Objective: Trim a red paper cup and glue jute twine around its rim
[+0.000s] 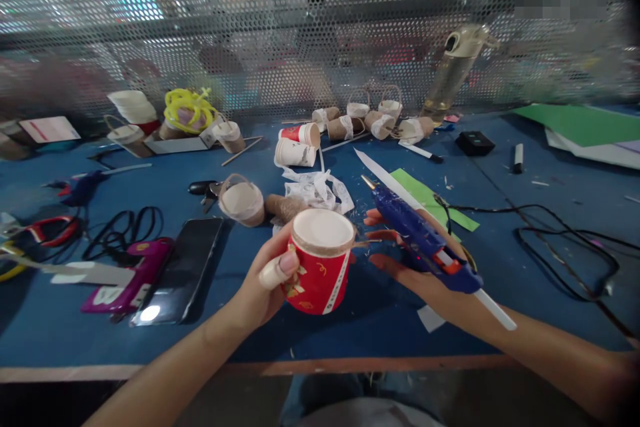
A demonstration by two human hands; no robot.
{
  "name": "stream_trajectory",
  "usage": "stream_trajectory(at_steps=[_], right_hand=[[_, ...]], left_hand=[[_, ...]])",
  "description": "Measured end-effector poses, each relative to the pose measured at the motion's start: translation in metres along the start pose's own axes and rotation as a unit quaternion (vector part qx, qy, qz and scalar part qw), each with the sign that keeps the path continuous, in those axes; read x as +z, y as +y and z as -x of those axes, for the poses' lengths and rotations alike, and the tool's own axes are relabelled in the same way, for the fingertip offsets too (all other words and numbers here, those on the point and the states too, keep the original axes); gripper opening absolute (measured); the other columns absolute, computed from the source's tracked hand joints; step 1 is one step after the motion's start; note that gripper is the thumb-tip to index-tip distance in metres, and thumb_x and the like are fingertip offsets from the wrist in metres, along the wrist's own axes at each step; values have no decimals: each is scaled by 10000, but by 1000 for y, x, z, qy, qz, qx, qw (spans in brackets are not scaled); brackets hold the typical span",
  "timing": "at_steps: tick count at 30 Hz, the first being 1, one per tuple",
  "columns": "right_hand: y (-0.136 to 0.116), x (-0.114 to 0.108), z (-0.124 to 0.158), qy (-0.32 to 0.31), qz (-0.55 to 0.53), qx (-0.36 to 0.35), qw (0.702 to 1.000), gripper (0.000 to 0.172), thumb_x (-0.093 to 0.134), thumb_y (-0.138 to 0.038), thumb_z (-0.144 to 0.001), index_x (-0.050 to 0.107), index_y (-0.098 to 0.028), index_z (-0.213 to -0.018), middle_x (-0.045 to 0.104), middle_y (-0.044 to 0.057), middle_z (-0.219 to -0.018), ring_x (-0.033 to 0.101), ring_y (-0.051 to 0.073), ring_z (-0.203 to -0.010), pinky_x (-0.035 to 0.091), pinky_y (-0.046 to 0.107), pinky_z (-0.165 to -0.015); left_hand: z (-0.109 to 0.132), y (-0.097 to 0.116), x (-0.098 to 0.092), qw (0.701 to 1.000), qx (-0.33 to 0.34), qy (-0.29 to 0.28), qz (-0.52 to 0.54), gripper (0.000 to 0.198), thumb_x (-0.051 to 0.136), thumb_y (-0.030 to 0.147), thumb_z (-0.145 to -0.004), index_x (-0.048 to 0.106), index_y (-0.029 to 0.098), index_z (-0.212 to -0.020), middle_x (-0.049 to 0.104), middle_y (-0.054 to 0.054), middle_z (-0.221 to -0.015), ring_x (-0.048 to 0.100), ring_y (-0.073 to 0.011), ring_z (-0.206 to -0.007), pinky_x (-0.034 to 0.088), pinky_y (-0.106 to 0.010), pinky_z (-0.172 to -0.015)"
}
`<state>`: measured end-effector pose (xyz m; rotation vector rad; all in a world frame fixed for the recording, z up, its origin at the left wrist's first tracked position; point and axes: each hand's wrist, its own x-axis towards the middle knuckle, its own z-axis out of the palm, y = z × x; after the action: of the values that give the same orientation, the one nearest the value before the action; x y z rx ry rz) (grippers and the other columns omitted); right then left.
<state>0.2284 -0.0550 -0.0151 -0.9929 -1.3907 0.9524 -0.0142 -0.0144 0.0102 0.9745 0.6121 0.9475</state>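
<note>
My left hand (265, 280) grips an upturned red paper cup (320, 267) with a band of brown twine round its top edge; the thumb wears a bandage. My right hand (415, 260) holds a blue glue gun (425, 240) with a white glue stick out the back, its nozzle pointing up and left, away from the cup. Some right fingers stretch toward the cup and seem to pinch the twine's end. Both hands hover over the blue table (500, 180).
Twine-wrapped cups (243, 200), plain cups (297, 143) and small cup baskets (390, 107) lie behind. A phone (180, 267), a pink device (135, 273), scissors (50, 230), black cables (565, 247), green paper (430, 197), a bottle (453, 73) and a perforated metal wall (300, 27) surround.
</note>
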Motion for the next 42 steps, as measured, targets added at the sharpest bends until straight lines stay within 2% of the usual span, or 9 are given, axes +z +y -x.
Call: stream_trajectory(at_steps=[4,7,11,16,22,29,34,38,42], right_hand=[[-17,6,-7,-30,-55,31,998,458,797,-133,-889,635,-339,-1265,739,21,-1282,758,210,-1149,645,370,-1008],[-21,10,-10,-40,-89,64,993,382,780,-99,-877,622,-315,-1150,773,14,-1226,787,202,-1080,664,384,-982],[-18,12,-10,-14,-51,76,996,289,820,-150,-853,647,-283,-1042,800,2,-1038,794,194,-964,672,377,-940],[-17,11,-9,8,-9,71,997,145,804,-209,-895,686,-250,-968,763,-11,-935,752,147,-864,653,293,-867],[-15,9,-6,-7,7,77,997,141,809,-211,-897,696,-251,-970,756,-10,-955,738,156,-899,636,303,-886],[-16,3,-6,-14,38,69,997,150,815,-208,-893,696,-257,-970,768,-15,-941,747,163,-865,651,297,-837],[-23,2,-6,0,89,8,996,217,832,-132,-853,684,-267,-936,765,-34,-906,754,155,-845,634,264,-795],[-17,-3,-3,17,122,-67,990,239,839,-184,-862,620,-280,-880,719,-33,-920,720,154,-820,596,271,-742],[-12,-9,-1,16,124,-107,986,268,789,-147,-880,561,-288,-862,660,-31,-833,652,154,-692,561,295,-656]], left_hand=[[-5,-2,1,996,-59,-47,48,513,798,589,-819,794,204,-1157,839,-96,-977,806,-341,-964,651,-423,-871],[-8,-2,2,994,-83,-36,61,480,761,607,-858,812,195,-1097,845,-95,-971,815,-313,-883,662,-370,-765],[-12,-5,2,991,-113,-18,62,470,748,606,-880,815,188,-1084,847,-96,-921,810,-289,-785,662,-343,-661],[-13,-8,3,993,-111,-24,23,510,864,562,-781,786,173,-1102,838,-119,-953,807,-287,-800,667,-351,-699],[-11,-5,5,992,-120,43,-1,477,873,363,-802,762,215,-1241,834,-109,-1145,795,-291,-1019,626,-309,-849],[-11,-5,4,991,-132,21,8,379,847,452,-810,827,194,-1087,853,-112,-1038,794,-298,-970,601,-295,-780],[-10,-6,2,991,-134,3,-16,511,916,384,-739,788,230,-1209,828,-111,-1183,777,-302,-1053,604,-292,-821],[-9,-3,1,993,-112,39,-19,482,868,411,-793,783,240,-1236,830,-99,-1178,783,-287,-1057,618,-274,-819],[-9,-1,1,994,-73,74,-32,529,833,490,-803,770,224,-1256,823,-111,-1197,784,-330,-1073,643,-350,-862]])
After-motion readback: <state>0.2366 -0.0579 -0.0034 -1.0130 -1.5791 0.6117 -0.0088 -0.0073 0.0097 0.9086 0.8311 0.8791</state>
